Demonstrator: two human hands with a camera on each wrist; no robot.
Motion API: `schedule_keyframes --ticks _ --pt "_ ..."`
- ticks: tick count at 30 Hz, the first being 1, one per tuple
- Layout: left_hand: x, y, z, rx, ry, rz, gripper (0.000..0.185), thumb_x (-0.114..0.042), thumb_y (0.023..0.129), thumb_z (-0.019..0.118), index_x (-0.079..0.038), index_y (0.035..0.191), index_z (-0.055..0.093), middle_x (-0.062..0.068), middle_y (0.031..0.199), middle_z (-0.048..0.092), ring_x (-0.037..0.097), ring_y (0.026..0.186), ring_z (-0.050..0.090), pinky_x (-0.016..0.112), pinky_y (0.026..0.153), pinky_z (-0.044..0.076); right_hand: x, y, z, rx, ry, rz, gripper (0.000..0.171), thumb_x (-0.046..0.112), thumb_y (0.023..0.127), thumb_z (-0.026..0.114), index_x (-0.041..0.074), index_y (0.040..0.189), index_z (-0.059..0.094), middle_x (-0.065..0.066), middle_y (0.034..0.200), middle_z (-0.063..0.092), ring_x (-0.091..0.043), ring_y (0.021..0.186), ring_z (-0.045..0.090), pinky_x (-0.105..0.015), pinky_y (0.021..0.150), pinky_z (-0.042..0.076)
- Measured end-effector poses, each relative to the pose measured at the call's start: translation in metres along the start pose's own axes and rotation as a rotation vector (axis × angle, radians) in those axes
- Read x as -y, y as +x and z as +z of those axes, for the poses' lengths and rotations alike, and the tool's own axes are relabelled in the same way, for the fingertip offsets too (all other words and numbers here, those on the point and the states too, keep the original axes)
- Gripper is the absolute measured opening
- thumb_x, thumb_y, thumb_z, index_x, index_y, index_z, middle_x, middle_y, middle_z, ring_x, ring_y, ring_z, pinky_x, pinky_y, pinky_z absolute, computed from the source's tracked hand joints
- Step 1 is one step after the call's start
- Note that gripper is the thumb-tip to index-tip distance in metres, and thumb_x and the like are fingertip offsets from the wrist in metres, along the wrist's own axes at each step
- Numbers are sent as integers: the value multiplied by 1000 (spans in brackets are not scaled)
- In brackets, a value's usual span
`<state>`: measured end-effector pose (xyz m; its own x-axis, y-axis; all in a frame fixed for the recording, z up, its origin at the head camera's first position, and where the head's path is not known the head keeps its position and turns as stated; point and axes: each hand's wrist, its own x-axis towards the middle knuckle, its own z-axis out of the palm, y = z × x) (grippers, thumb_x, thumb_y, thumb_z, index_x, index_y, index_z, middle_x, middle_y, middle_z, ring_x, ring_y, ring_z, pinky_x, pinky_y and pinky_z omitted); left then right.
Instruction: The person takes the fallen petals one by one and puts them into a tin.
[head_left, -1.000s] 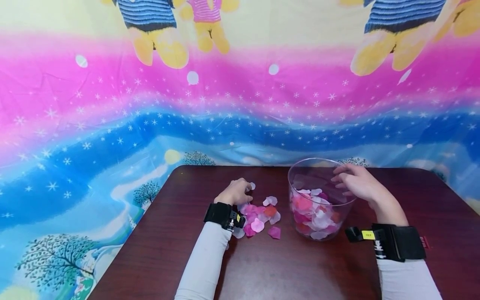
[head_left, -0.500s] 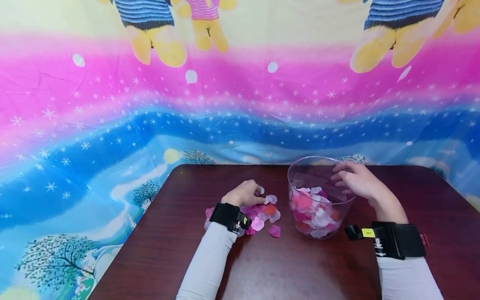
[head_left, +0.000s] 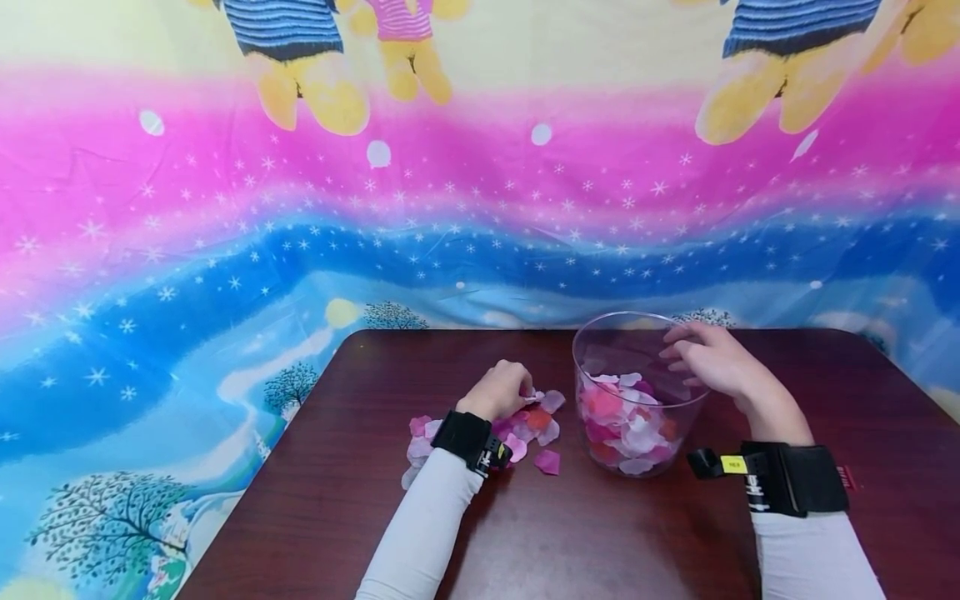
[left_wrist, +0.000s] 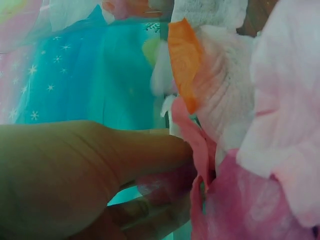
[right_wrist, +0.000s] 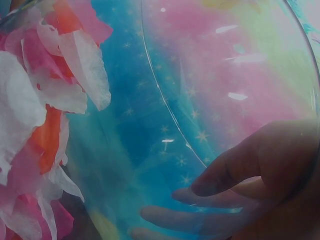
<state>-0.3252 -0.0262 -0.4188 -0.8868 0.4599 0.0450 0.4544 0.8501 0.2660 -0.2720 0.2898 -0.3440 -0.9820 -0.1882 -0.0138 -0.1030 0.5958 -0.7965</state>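
My left hand [head_left: 497, 392] is over a loose pile of artificial petals [head_left: 547, 431] on the table, pinching petals between thumb and fingers. The left wrist view has a pink petal [left_wrist: 196, 147] at the thumb tip, with white and orange ones around it. To the right stands a clear plastic bucket [head_left: 618, 346], upright and partly filled with pink, white and red petals [head_left: 626, 429]. At its right rim is my right hand [head_left: 712, 362], fingers curved and holding the bucket. Through the clear wall, the right wrist view shows the thumb [right_wrist: 220, 172] and paler fingers.
A dark red-brown table [head_left: 585, 550] bears everything. Behind it hangs a printed cloth backdrop [head_left: 480, 200]. More petals [head_left: 418, 450] lie left of my left forearm, and a single magenta petal [head_left: 547, 462] rests apart, near the bucket.
My left hand has moved right across the pile, and its fingers have closed on petals. Petals behind the forearm have come into sight. The right hand and bucket stay put.
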Motion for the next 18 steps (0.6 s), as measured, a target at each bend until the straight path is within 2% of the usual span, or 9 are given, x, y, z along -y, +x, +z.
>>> schedule_keyframes --ticks 6,10,13,18 --pt "3 0 -4 6 -34 -4 4 -10 93 76 -9 93 80 5 99 71 15 85 60 26 77 52 0 1 -1 -1 -5 -5 46 16 109 29 -13 143 39 -37 136 54 -52 122 58 -53 90 56" --pt "7 -2 -12 18 -97 3 6 -8 93 76 -9 95 81 6 100 72 15 85 57 25 74 51 0 1 -1 -3 -9 -6 46 16 109 29 -13 143 39 -37 136 54 -52 122 58 -53 91 56" --pt "11 -4 -22 -8 -144 29 5 -9 93 76 -10 92 81 5 96 73 15 82 55 25 72 49 1 1 -1 -4 -8 -4 46 16 109 29 -13 143 39 -37 136 54 -52 122 58 -53 90 56" --pt "14 -11 -45 -98 -187 75 4 -9 92 76 -10 93 80 2 93 73 13 78 56 25 69 48 1 0 -1 -7 -6 -2 46 15 109 29 -13 143 39 -37 136 54 -51 121 58 -53 90 56"
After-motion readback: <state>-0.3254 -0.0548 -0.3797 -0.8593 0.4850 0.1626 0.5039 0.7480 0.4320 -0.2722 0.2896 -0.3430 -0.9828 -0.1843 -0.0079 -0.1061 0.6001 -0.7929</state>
